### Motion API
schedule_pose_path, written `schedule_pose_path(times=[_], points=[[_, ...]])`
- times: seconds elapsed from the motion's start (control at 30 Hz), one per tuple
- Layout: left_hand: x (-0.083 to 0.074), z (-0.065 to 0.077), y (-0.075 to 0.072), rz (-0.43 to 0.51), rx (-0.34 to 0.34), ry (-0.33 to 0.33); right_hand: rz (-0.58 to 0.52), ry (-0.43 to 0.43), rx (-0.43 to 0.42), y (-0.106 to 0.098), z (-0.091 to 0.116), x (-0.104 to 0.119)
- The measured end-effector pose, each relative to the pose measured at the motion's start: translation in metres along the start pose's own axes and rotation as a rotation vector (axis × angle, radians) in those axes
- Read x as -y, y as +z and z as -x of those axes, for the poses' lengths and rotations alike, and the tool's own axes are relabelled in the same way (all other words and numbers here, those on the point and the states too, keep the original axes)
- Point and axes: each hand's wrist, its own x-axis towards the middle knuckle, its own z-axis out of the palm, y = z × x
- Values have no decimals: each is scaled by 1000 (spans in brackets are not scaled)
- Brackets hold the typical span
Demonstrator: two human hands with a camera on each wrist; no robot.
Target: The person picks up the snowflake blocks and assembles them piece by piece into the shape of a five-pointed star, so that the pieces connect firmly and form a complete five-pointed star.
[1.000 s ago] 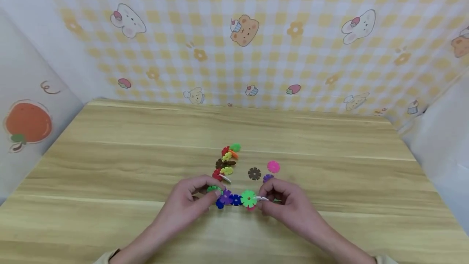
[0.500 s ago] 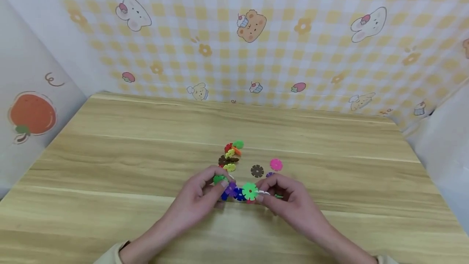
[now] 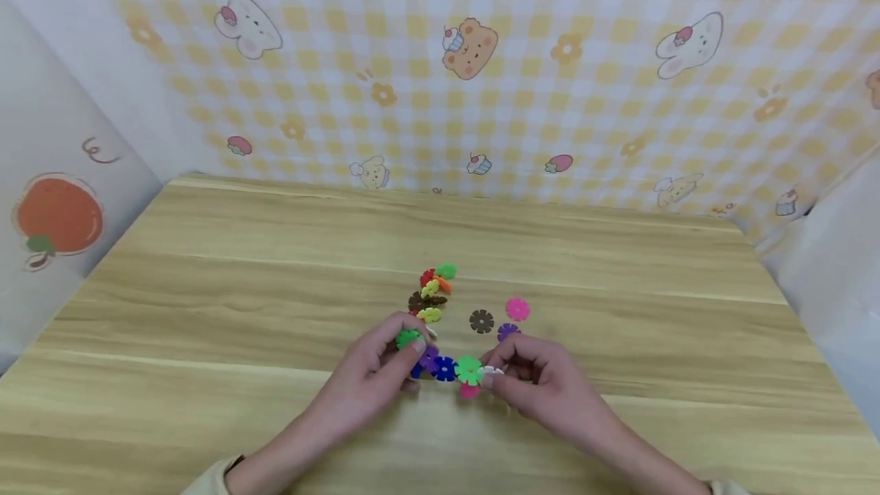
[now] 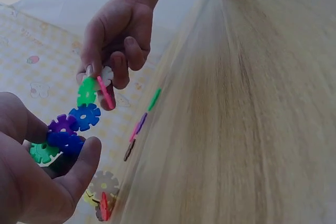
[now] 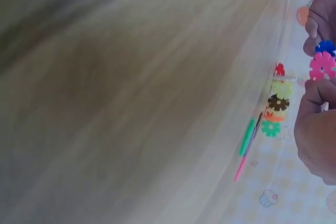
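A chain of interlocked notched plastic discs spans my two hands above the table. My left hand (image 3: 371, 373) pinches its left end, around a green disc (image 3: 409, 338), a purple disc (image 3: 429, 358) and a blue disc partly covered by the fingers. In the middle sit another blue disc (image 3: 444, 369) and a light green disc (image 3: 469, 370). A pink disc (image 5: 322, 66) is slotted in by the light green one. My right hand (image 3: 546, 376) pinches a white disc (image 3: 492, 371) at the right end, its far side hidden by the fingers.
Behind my left hand lies a second chain with brown (image 3: 417, 301), yellow (image 3: 430, 315), red, orange and green discs. Loose brown (image 3: 482, 321), pink (image 3: 518, 308) and purple (image 3: 509, 332) discs lie beyond my right hand. A loose green disc (image 4: 154, 99) shows in the left wrist view.
The head view has shifted slightly. Since half a second ago my right hand has dipped a little, and the pink disc shows more below the light green one. Both hands keep their hold.
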Motion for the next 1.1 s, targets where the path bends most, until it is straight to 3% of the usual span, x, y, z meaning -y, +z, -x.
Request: schedule_pose_path(times=[0.2,0.4,0.77,0.93,1.1], points=[[0,0,-1,83,27,-10,29,-19,-13,-2,0,3],[0,3,1,133,105,-34,-50,27,10,-2,2,7],[-6,0,10,69,-15,-125,-172,37,-63,6,9,7],[-9,-1,11,44,-32,-101,-140,-11,-104,10,9,10],[-6,1,10,25,-28,-80,-115,57,-102,13,8,11]])
